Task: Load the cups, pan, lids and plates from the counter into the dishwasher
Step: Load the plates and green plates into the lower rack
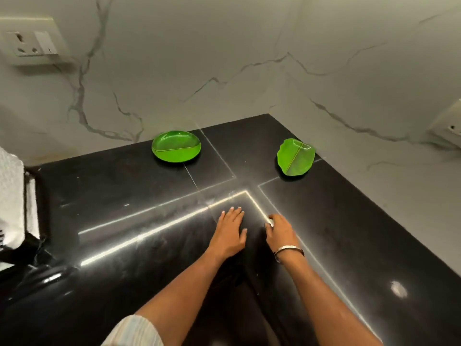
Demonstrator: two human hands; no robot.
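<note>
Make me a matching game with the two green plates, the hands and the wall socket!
Things:
1. oval green plate
2. leaf-shaped green plate
3. left hand
4. wall socket

Descriptions:
A. flat on the black counter, fingers straight
B. high on the marble wall, far left
C. near the counter's back right corner
D. by the back wall, left of the other plate

Pairs: 1-D, 2-C, 3-A, 4-B

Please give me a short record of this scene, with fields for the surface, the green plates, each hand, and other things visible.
surface: black polished counter in a corner of marble-look walls
plates: two green plates, an oval one at back left and a leaf-shaped one at back right, apart from each other
left hand: flat on the counter, fingers straight, holding nothing
right hand: fingers curled, grip unclear; bracelet on the wrist
other: wall socket at upper left; white cloth at left edge
dishwasher: not in view
</note>
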